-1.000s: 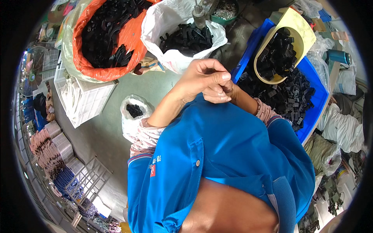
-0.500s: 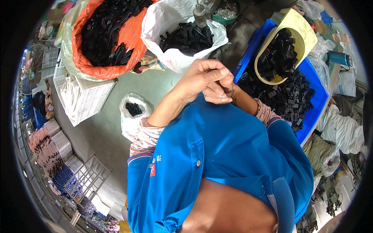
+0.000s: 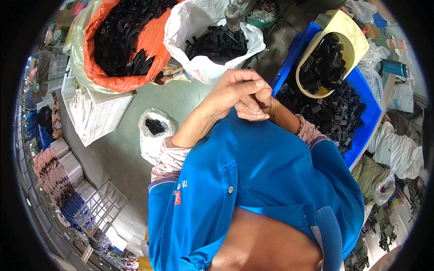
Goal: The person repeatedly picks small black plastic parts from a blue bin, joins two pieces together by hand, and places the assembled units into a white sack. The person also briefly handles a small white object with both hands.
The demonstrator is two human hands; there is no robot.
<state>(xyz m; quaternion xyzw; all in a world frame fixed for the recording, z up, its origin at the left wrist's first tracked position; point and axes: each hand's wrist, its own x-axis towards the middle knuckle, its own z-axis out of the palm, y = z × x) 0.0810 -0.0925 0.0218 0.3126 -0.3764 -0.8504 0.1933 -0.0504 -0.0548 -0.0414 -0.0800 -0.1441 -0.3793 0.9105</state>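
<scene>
My left hand (image 3: pixel 231 94) and my right hand (image 3: pixel 267 100) are together in front of my chest, touching each other. The left thumb and forefinger come to a pinch against the right hand, whose fingers are curled in. Whatever may be between the fingers is hidden or too small to make out. Just beyond my hands stands a white sack (image 3: pixel 181 44) with black plastic parts (image 3: pixel 219 44) in it. Close to my right forearm, a blue tray (image 3: pixel 368 131) holds many small black plastic pieces (image 3: pixel 332 115).
A yellow scoop-like container (image 3: pixel 357 43) of black parts rests in the tray. Far left stands an orange-lined sack (image 3: pixel 151 70); below it are a white crate (image 3: pixel 106 117) and a small white bag (image 3: pixel 151 147). A metal cylinder (image 3: pixel 233 20) and green bowl (image 3: pixel 261 21) are behind.
</scene>
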